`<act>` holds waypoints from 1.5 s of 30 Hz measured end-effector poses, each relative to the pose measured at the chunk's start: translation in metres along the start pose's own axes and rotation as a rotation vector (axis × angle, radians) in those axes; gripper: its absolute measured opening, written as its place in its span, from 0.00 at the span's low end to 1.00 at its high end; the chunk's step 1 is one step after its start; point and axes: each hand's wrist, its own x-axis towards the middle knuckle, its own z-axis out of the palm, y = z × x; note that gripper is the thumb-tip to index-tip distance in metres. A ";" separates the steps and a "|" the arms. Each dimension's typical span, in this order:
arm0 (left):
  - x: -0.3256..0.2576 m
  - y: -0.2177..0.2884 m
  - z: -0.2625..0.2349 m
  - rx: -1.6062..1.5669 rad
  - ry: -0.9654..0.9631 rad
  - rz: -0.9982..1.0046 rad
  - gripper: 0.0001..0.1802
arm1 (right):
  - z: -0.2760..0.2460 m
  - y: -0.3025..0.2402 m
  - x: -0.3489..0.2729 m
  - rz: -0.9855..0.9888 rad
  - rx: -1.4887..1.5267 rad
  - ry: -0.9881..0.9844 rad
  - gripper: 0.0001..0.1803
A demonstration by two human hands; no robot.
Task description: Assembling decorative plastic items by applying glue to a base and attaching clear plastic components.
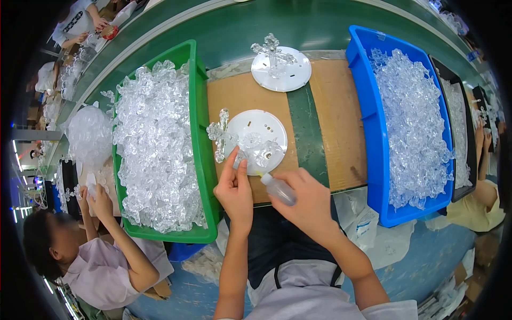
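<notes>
My right hand (306,205) is wrapped round a small translucent squeeze bottle (281,191), whose narrow tip points up and left toward the near rim of a white disc (250,121). Between the thumb and fingers of my left hand (234,194) is a clear plastic piece (241,157), partly hidden by the fingertips. Faceted clear parts (269,154) show over the disc's near half; I cannot tell whether they are joined to the held piece. Left of the disc stands a branched clear plastic ornament (217,133).
At the left, a green bin (200,144) is heaped with clear plastic pieces; a blue bin (375,144) at the right holds more. Farther back, a second white disc (288,82) carries a branched clear ornament (273,52). Cardboard (341,128) covers the bench. Co-workers sit at both sides.
</notes>
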 end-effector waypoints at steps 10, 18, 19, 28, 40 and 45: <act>-0.002 -0.006 0.002 0.154 0.061 0.094 0.16 | -0.011 0.069 0.055 -0.024 0.265 0.475 0.27; -0.015 -0.023 0.000 0.171 0.077 0.147 0.21 | -0.009 0.077 0.049 -0.092 0.226 0.468 0.39; -0.024 -0.029 -0.005 0.164 0.088 0.143 0.21 | -0.013 0.071 0.037 -0.102 0.221 0.460 0.39; -0.043 -0.053 -0.029 0.581 -0.128 0.543 0.22 | -0.021 -0.056 0.053 -0.194 -0.061 0.025 0.14; -0.050 -0.083 -0.026 0.545 -0.123 0.640 0.26 | -0.022 -0.091 0.165 -1.271 -0.543 -0.338 0.15; -0.052 -0.090 -0.023 0.504 -0.127 0.621 0.25 | -0.059 -0.119 0.181 -1.217 -0.916 -0.733 0.11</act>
